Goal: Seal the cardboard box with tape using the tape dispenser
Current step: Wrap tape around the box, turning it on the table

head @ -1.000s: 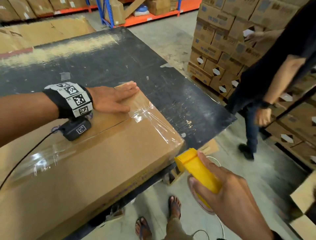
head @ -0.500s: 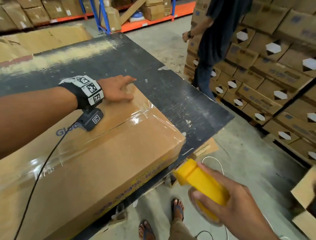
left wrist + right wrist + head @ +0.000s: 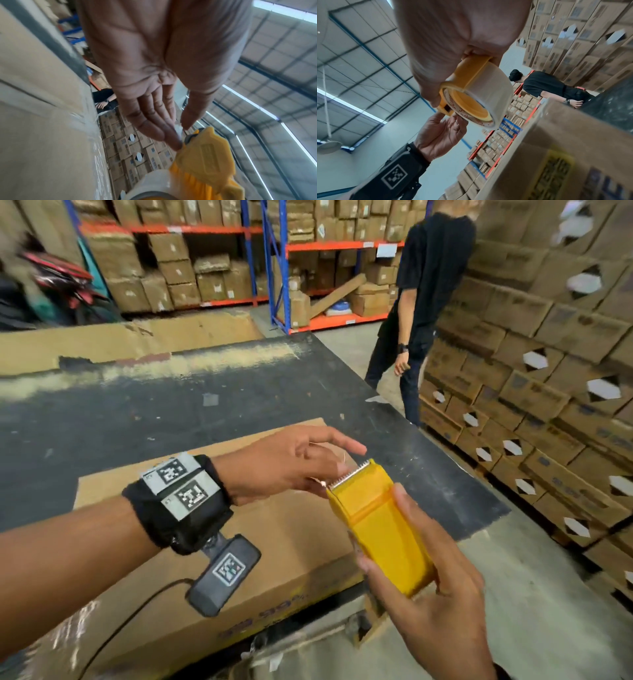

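A long cardboard box (image 3: 281,546) lies on the black table (image 3: 137,412), with clear tape over its top seam and down its end in the left wrist view (image 3: 42,135). My right hand (image 3: 383,535) grips a yellow tape dispenser (image 3: 376,518) above the box's right end, its toothed blade pointing away from me. The clear tape roll (image 3: 491,92) sits in its underside. My left hand (image 3: 339,465) is at the blade, thumb and fingertips (image 3: 175,143) pinching the tape's free end there; the tape itself barely shows.
Another person (image 3: 424,302) in black stands past the table's far right corner. Stacked cartons (image 3: 531,371) wall off the right side. Blue and orange racking (image 3: 274,268) full of boxes stands behind. Flat cardboard (image 3: 102,344) lies beyond the table.
My left hand lifted off the box top and moved right to the dispenser's blade. My right hand raised the dispenser from below the table edge. The other person walked farther away.
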